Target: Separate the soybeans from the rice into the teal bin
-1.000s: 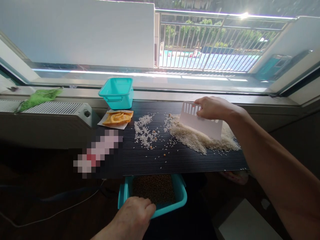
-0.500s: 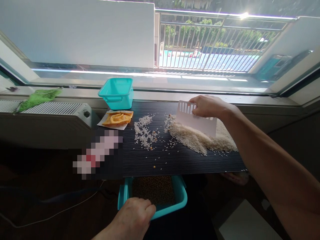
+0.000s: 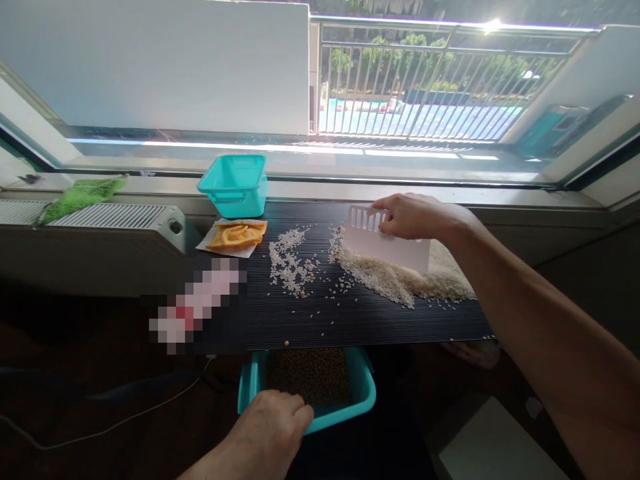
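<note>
My right hand (image 3: 413, 217) grips a pale plastic scraper (image 3: 385, 247) with slots along its top. The scraper's lower edge stands in a pile of rice (image 3: 395, 280) on the dark tabletop (image 3: 400, 327). Below the table's front edge, my left hand (image 3: 273, 420) is closed on the near rim of a turquoise tub (image 3: 367, 400). Inside that tub lie many round brownish beans (image 3: 310, 373), in shadow. Loose rice grains (image 3: 290, 260) with a few yellowish beans are scattered left of the pile. A single bean (image 3: 287, 343) rests near the table's front edge.
Another turquoise container (image 3: 235, 187) stands at the table's back left. In front of it, an orange-yellow food piece (image 3: 235, 235) lies on white paper. A radiator (image 3: 115, 227) with a green cloth (image 3: 85, 197) is at left. The window sill (image 3: 450, 195) runs behind the table.
My right hand and the scraper have shifted slightly left over the rice. One bean has moved left and nearer to the table's front edge. My left hand stays on the tub.
</note>
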### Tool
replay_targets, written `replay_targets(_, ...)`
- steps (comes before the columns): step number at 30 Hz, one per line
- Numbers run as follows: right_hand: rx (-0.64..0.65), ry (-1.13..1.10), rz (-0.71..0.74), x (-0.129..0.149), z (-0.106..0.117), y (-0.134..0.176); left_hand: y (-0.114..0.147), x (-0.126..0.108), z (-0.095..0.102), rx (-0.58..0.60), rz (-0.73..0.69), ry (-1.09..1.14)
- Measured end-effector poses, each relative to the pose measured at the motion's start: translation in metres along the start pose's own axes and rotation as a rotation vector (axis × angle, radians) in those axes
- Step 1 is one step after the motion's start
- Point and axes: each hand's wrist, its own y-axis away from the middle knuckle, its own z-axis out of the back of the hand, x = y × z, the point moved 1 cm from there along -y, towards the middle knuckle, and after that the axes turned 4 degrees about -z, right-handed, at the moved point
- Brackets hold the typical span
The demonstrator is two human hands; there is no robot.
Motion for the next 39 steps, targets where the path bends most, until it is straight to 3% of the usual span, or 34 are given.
replay_targets(4, -0.042, 0.033, 0.04, 0.007, -0.008, -0.009, -0.001, 0.0, -0.002, -0.013, -0.005, -0.009)
replay_targets(12, 0.003, -0.011, 0.066, 0.011, 0.003, 0.016, 0.001, -0.004, 0.005, -0.001, 0.008, 0.018)
replay_targets(19, -0.034, -0.013, 0.11, 0.008, -0.015, 0.011, 0.002, -0.004, 0.002, -0.003, 0.016, 0.021)
replay_targets(25, -0.082, -0.03, 0.136, 0.008, -0.011, 0.028, 0.001, -0.004, 0.002, -0.014, 0.006, 0.006)
replay_targets(32, -0.065, 0.034, 0.115, 0.02, -0.018, 0.016, 0.003, -0.006, 0.001, -0.004, 0.028, 0.026)
replay_targets(39, -0.062, -0.006, 0.138, 0.014, -0.013, 0.044, 0.003, -0.006, 0.004, -0.002, 0.023, 0.017)
